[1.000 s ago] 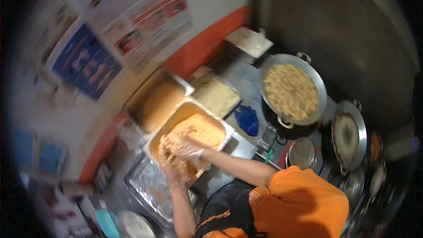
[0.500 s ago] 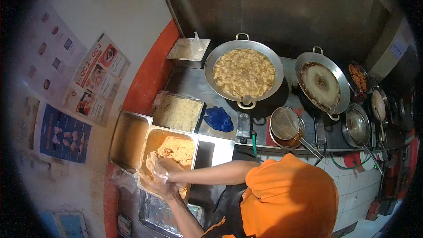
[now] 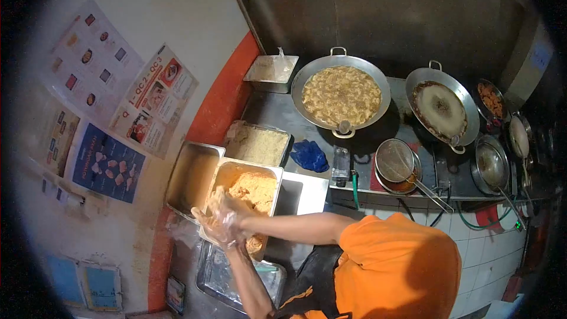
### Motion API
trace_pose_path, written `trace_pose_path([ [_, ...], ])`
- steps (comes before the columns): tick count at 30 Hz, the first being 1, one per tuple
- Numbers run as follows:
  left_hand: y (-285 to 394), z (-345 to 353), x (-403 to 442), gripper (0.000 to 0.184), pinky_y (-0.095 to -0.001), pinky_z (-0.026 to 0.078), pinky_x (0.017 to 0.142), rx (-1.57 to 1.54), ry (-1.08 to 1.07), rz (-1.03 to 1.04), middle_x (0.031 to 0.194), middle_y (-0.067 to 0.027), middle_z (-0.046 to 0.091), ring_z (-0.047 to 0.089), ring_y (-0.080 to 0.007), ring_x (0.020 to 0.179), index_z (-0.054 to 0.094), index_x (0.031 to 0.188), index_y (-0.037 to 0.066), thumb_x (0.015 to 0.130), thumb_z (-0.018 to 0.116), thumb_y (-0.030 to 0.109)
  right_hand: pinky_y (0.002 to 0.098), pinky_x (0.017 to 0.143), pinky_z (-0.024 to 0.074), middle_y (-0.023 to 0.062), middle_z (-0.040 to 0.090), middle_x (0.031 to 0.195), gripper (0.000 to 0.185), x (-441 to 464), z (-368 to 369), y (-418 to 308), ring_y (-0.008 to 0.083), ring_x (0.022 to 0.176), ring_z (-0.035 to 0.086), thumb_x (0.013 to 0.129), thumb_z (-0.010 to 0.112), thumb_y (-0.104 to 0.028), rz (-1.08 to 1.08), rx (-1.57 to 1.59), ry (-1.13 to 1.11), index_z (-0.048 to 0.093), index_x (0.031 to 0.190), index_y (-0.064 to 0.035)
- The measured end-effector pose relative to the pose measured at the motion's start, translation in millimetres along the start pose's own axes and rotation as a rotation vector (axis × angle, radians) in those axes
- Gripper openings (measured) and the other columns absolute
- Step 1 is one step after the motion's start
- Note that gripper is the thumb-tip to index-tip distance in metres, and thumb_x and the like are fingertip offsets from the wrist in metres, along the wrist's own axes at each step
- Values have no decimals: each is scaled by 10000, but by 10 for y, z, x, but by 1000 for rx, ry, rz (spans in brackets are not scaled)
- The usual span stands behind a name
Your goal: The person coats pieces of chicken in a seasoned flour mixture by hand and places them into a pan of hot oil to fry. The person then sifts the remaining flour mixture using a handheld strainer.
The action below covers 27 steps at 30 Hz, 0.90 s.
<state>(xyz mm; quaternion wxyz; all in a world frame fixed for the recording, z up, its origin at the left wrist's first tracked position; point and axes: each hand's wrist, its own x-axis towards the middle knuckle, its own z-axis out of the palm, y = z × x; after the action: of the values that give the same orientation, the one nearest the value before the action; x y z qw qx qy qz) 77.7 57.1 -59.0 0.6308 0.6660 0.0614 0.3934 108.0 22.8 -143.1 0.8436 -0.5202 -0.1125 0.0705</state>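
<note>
My left hand (image 3: 214,229), in a clear plastic glove smeared with orange coating, is over the near left edge of a metal tray (image 3: 274,171) of orange breading (image 3: 251,188). Its fingers show apart. Against it lies my right hand (image 3: 231,212), also gloved and coated. The right fingers blend with the coating, and whether a piece lies between the hands cannot be made out. Left of this tray is a deep metal pan (image 3: 189,174) with brownish contents. Just beyond stands a tray of pale crumbly coating (image 3: 257,145).
Two large woks, one of frying pieces (image 3: 341,94) and one with foamy oil (image 3: 440,109), stand at the back. A blue cloth (image 3: 309,156), strainers (image 3: 396,161) and a plastic-covered tray (image 3: 221,280) are nearby. Posters (image 3: 109,162) hang on the left wall.
The view has turned and steadied, showing more of the stove on the right. My hands stay together over the breading tray; the left fingers now show more spread.
</note>
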Motion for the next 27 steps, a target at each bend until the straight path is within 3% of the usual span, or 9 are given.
trace_pose_path([
  [4,1212,370,-45,633,-384,375,1084,-778,-111,-486,1418,-183,438,470,-281,1270,372,1382,-66,1015,310,445,395,929,485,144,559,1252,705,561,207,876,250,1074,571,720,802,-337,148,1116,-27,489,1287,-59],
  [6,677,-248,223,673,-375,410,1053,-1546,209,-708,1334,-168,518,519,-273,1215,396,1365,-58,1003,308,503,373,847,495,122,568,1141,508,56,162,-213,215,971,572,800,705,-263,152,108,-31,509,1217,-48],
  [8,1087,343,-12,725,-331,486,938,-108,-33,-354,1301,-131,536,585,-239,1079,361,1400,-52,994,302,545,350,764,506,99,577,1030,316,2,158,-1244,179,869,574,880,608,-188,322,-439,-145,529,1147,-38],
  [10,1142,224,95,745,-323,491,911,-371,-125,-409,1284,-137,546,584,-236,1074,373,1392,-44,974,329,571,327,682,516,76,586,919,149,178,216,-2441,143,766,576,960,511,-113,555,-728,-305,549,1076,-28],
  [14,1150,46,83,829,-288,509,805,-1529,-681,-605,1219,-163,583,577,-222,1055,420,1362,-13,896,437,673,256,518,458,5,565,810,91,632,-174,-1695,111,685,569,883,569,3,470,274,-168,550,931,-72],
  [18,1181,-76,123,791,-355,502,829,-966,-16,-650,1146,-130,609,588,-228,979,457,1323,0,893,455,664,256,564,482,-1,597,796,202,934,-310,-1565,83,659,562,797,660,14,211,205,-426,575,954,-81],
  [20,1159,-70,84,812,-375,493,881,-845,29,-607,1204,-147,581,574,-260,1024,421,1351,-4,889,463,663,242,554,468,17,605,816,345,762,-254,-1986,78,639,552,798,630,21,205,-581,-239,567,1128,-60],
  [26,1176,86,192,828,-486,434,983,-1097,-134,-654,1269,-145,525,525,-306,1110,379,1386,22,874,486,664,230,605,477,81,622,898,728,764,-361,-1337,90,673,573,733,669,-24,377,278,-790,381,1402,-25],
  [27,1221,136,183,812,-496,476,909,-1052,-51,-632,1265,-152,521,539,-314,1098,361,1396,58,876,472,672,250,627,497,124,635,955,787,373,-214,-1883,100,689,585,708,733,-100,-36,-291,-664,365,1398,-8],
])
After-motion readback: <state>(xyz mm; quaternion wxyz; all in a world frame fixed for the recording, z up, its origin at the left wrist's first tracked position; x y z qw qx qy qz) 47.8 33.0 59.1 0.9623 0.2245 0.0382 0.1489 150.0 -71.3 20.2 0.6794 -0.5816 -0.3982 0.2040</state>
